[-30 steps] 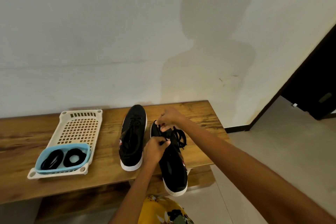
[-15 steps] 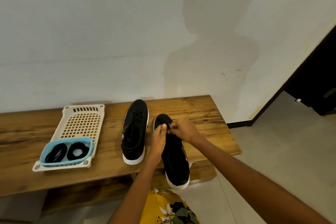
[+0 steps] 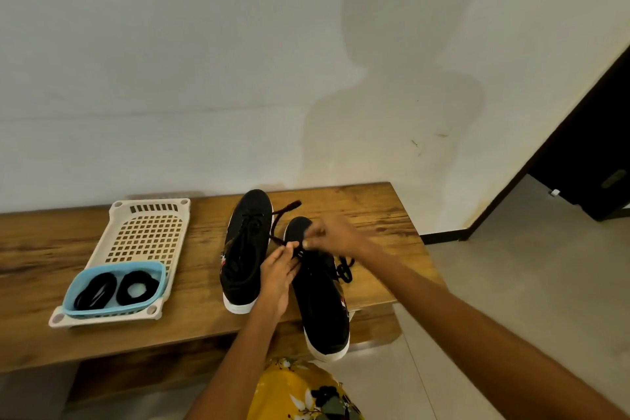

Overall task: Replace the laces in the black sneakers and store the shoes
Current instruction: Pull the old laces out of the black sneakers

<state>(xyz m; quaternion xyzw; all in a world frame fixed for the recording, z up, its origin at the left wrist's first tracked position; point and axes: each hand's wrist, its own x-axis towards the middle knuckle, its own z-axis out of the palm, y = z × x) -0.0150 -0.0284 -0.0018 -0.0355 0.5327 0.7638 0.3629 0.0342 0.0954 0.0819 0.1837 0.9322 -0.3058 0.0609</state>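
Hands meet over the near sneaker (image 3: 320,303) on a wooden bench (image 3: 375,215), where a person works at its lace (image 3: 284,215). The left hand (image 3: 278,278) reaches up from below, arm nearly straight, fingertips pinching the lace at the front eyelets. The right hand (image 3: 332,235) comes in from the right on a long, outstretched arm, fingers curled and pinching the lace close beside the left fingertips. One lace end loops away toward the back of the bench; another part lies bunched against the shoe's right side. This sneaker overhangs the bench's front edge at the heel. The second sneaker (image 3: 245,249) lies just beside it to the left, laced. Farther left, a cream tray (image 3: 150,232) holds a blue basket (image 3: 81,283) with two coiled black laces (image 3: 116,288)
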